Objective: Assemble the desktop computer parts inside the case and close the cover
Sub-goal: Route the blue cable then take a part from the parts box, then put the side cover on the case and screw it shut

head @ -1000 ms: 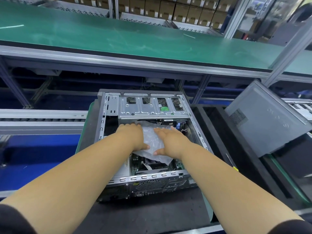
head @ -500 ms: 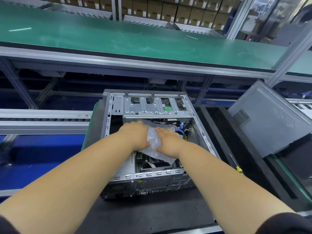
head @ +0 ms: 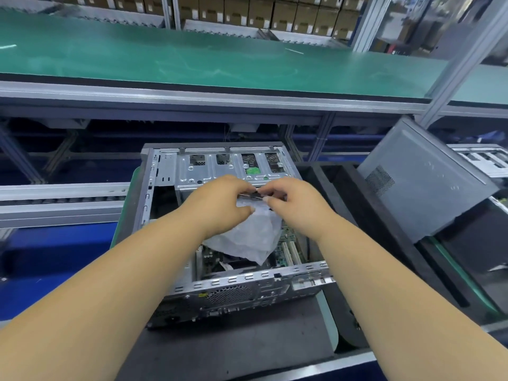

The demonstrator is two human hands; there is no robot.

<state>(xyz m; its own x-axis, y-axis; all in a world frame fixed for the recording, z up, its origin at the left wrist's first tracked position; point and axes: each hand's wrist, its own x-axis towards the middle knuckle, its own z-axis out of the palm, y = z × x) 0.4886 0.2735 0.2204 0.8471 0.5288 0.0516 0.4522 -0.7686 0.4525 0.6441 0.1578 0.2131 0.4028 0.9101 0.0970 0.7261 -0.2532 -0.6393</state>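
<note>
Open case (head: 220, 287) lies on its side on a dark mat on the table (head: 247, 347), open face up, rear panel toward the camera. Drive cage at the far end, motherboard (head: 288, 243) visible low on the right. Side cover (head: 420, 180) leans tilted to the right of the case, well apart, not yet fitted.

Both hands meet over the middle of the case, just in front of the drive cage. Left hand (head: 220, 202) and right hand (head: 291, 202) each pinch the top edge of a translucent plastic bag (head: 247, 237); fingertips nearly touching one another at the bag's mouth. A thin dark strip shows between the fingertips; cannot tell whether it is the bag's seal or a part inside.

Step in hand, as judged: opening or pulling apart the bag to free a component before mounting it.

To do it well:
- Keep the 2 pinches close together at the seam and pull apart evenly, so the film tears along the mouth and not down the side.
- Hold the bag clear of the motherboard; its lower corner hangs just above the board.
- Support the contents so nothing drops into the case.

Pose: both forearms reach forward and converge, wrists slightly raised, fingers curled in, thumbs opposing.
</note>
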